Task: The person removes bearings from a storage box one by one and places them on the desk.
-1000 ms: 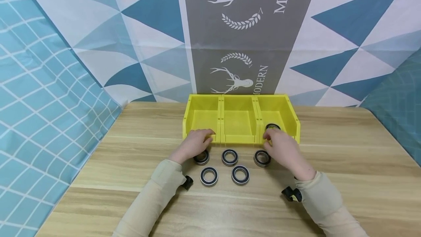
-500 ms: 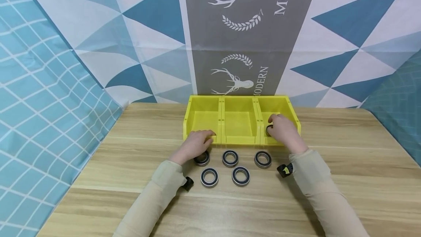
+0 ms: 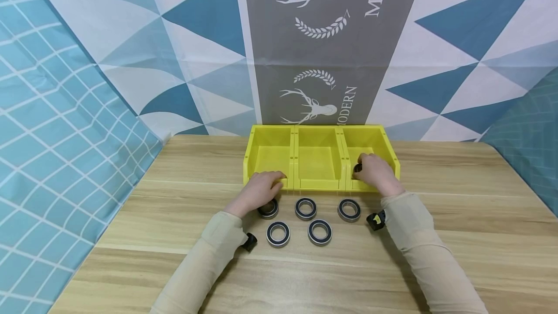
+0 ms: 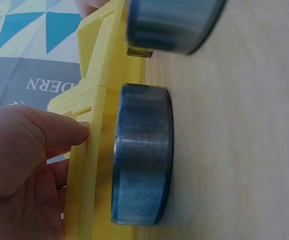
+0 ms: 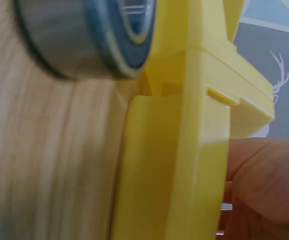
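Observation:
Three joined yellow storage bins stand at the back of the table. My right hand reaches into the right-hand bin and holds a ball bearing by its fingertips; the hand covers most of that bearing. At the left-hand bin, my left hand grips the front lip, its thumb at the edge and its other fingers curled behind the wall, as the left wrist view shows. Just under that hand lies another bearing, partly hidden, also seen close up as a steel bearing.
Several black-sealed bearings lie flat on the wooden table before the bins, among them a middle bearing, a right bearing and two nearer ones, a left bearing and a right one. A patterned cloth hangs behind.
My right hand has moved forward from the front edge of the right bin into it and taken hold of the bearing there. The left hand has stayed at the left bin.

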A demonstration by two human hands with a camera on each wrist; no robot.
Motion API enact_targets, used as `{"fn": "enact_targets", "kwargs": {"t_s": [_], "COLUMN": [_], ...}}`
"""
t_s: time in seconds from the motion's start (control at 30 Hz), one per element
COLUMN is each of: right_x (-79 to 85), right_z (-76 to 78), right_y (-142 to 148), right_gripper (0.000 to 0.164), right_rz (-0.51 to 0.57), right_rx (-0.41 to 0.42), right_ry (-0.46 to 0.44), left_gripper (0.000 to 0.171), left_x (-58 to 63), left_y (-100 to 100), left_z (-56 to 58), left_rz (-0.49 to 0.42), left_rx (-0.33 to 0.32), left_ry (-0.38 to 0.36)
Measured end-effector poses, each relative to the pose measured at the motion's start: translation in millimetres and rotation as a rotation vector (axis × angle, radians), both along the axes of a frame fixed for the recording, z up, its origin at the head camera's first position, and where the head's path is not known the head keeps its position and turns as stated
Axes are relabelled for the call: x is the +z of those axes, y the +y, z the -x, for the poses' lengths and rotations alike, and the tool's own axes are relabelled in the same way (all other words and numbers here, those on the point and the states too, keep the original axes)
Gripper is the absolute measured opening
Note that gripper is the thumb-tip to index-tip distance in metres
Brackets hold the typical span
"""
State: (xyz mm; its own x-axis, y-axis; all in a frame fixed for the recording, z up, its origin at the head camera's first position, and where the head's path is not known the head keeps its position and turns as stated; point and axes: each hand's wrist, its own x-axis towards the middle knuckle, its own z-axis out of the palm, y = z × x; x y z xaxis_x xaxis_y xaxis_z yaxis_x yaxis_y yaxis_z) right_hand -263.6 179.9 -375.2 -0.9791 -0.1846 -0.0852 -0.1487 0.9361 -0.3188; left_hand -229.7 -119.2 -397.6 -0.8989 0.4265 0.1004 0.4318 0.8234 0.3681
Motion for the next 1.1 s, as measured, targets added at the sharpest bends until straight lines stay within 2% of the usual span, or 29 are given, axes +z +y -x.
{"fn": "enact_targets", "kwargs": {"t_s": [0.3,0.57,0.83,1.1], "right_x": [-3.7,-4.3,-7.0,-9.4], "right_z": [5.0,7.8,7.0,4.9], "right_y": [-1.1,-1.2,-2.3,-1.1], "right_gripper": [0.054,0.049,0.046,0.049], "right_rz": [-0.013,-0.031,-0.023,0.019], "right_rx": [-0.008,-0.011,-0.002,0.014], "right_ry": [0.011,0.036,0.03,0.065], "left_gripper": [0.025,0.026,0.026,0.026], "left_x": [-0.1,1.5,1.3,1.1], "left_y": [-0.4,-0.9,-1.0,-0.4], "left_z": [1.3,2.1,1.2,-0.3], "left_rz": [0.003,0.014,0.007,0.006], "left_rx": [0.002,-0.002,-0.001,0.001], "left_ry": [0.0,0.005,0.003,-0.008]}}
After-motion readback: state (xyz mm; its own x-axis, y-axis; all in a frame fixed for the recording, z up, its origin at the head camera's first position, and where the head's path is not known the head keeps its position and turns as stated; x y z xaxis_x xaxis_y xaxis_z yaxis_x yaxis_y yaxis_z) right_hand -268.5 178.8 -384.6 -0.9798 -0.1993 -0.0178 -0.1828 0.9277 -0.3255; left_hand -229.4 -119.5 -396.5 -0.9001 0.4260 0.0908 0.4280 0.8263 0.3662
